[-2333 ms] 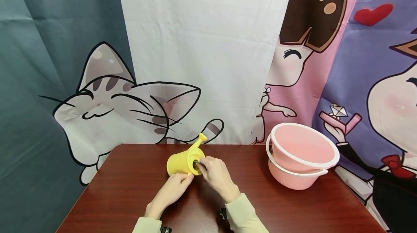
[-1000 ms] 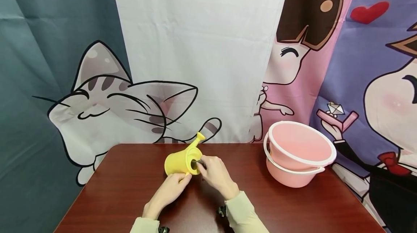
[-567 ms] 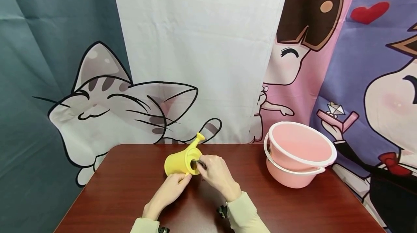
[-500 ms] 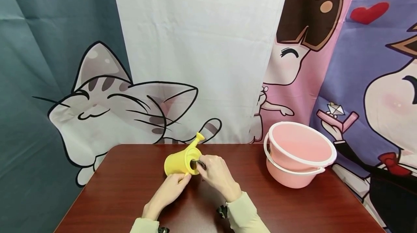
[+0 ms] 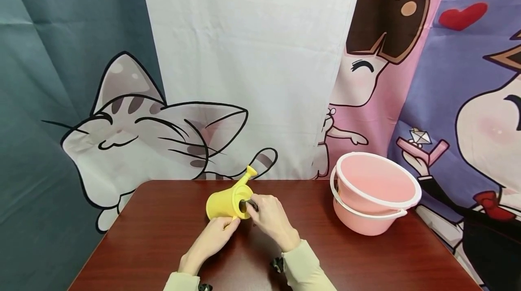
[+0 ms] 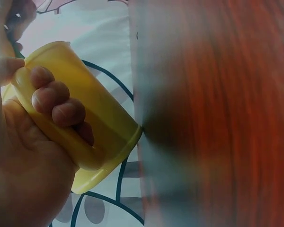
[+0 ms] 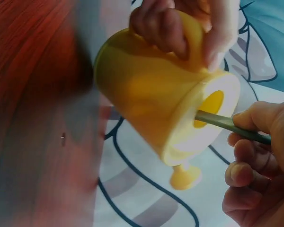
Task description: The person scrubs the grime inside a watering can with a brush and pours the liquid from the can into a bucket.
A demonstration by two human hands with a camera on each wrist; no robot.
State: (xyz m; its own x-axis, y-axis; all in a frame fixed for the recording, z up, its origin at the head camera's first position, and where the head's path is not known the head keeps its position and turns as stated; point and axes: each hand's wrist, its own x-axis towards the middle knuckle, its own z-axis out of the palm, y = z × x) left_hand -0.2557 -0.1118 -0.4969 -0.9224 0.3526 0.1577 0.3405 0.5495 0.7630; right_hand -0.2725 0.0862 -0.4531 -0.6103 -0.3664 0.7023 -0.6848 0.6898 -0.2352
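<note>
A yellow watering can (image 5: pixel 220 204) is held tilted over the table, its open top facing right and its spout (image 5: pixel 251 171) pointing up and away. My left hand (image 5: pixel 215 234) grips the can's handle; in the left wrist view the fingers curl round it. With thumb and fingertips my right hand (image 5: pixel 272 218) pinches a slim dark green stick-like tool (image 7: pixel 227 124). One end of the tool reaches into the round opening in the can's top. The tip inside is hidden, and its other end is covered by the hand.
Two pink buckets, an upper one (image 5: pixel 362 203) set in a lower one (image 5: pixel 358 222), stand at the table's right side. The dark red wooden table (image 5: pixel 142 237) ends at a cartoon-printed cloth (image 5: pixel 260 56) behind. A tiny speck (image 7: pixel 63 138) lies on the tabletop.
Both hands keep their grips in nearly the same place. The tool's angle at the can's opening shifts slightly, and the head view has moved a little.
</note>
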